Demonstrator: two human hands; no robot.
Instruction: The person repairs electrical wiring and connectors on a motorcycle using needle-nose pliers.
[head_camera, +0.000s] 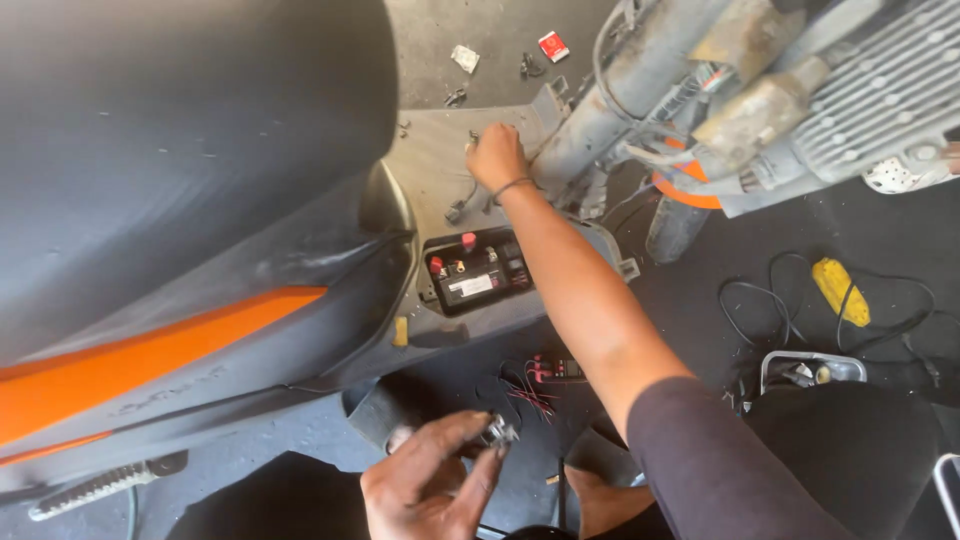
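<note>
I am reaching my right hand (497, 155) past the battery (477, 271) to the footboard's (430, 160) far edge, fingers curled on a wire there beside the steering column (610, 100), while my left hand (430, 490), nearer than the battery, is pinching a small metal part (498, 432) over open floor (700, 300).

Yellow tool (840, 290), red packet (553, 46)
</note>
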